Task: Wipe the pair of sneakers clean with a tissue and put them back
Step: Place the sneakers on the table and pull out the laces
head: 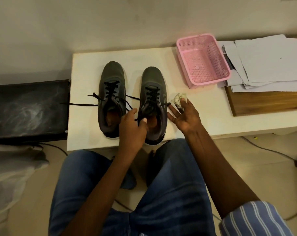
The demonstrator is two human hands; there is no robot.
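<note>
Left hand [132, 128] reaches in from below, palm down, fingers curled at the collar of the right-side dark grey lace-up sneaker [153, 103], thumb at the opening and a loose black lace crossing it; grip on the shoe, though how firm is unclear. Right hand [185, 116] palm up, fingers spread, grip pinching a crumpled white tissue wad [178, 99] at the fingertips, just beside that sneaker's outer side. The second dark grey sneaker [110, 97] stands parallel to it on the left, both toes pointing away, heels at the near edge of the white worktop [86, 99]. Pink perforated plastic basket [203, 60] far right; bare surface between it and the shoes. Stacked grey papers [266, 65] lie beyond the basket.
</note>
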